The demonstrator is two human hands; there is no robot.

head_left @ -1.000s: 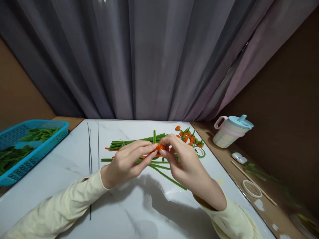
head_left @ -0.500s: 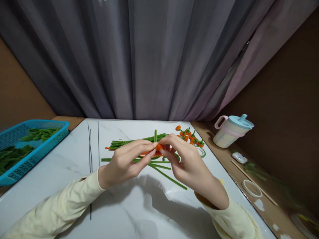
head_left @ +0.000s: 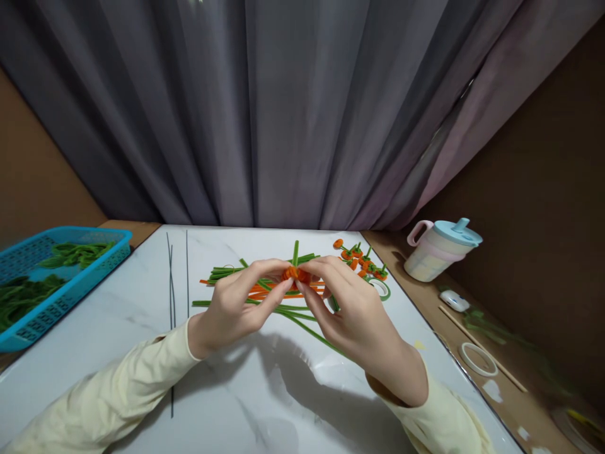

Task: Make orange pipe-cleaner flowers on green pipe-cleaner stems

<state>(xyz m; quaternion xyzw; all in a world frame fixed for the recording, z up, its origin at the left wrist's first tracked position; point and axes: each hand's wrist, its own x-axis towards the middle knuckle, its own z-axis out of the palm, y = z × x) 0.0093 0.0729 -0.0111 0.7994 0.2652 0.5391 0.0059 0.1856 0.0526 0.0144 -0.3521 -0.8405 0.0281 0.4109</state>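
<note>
Between both hands, above the white table, is a small orange fuzzy pipe-cleaner pumpkin shape with a green stem standing up from it. My left hand pinches its left side between thumb and fingers. My right hand grips its right side the same way, fingertips close to the left ones. Behind and below the hands lie green pipe cleaners in a bundle, loose green ones and orange ones. Several finished-looking orange and green pieces sit to the right, beside a roll of green tape.
On the left a blue basket holds green leaf-like pieces. Thin dark wires lie on the table. Along the right ledge are a lidded cup, a white case, a wooden stick and a white ring.
The fingers have shifted on the orange piece, which now shows more between the fingertips. Its green stem remains upright. My right hand has moved slightly left and down.
</note>
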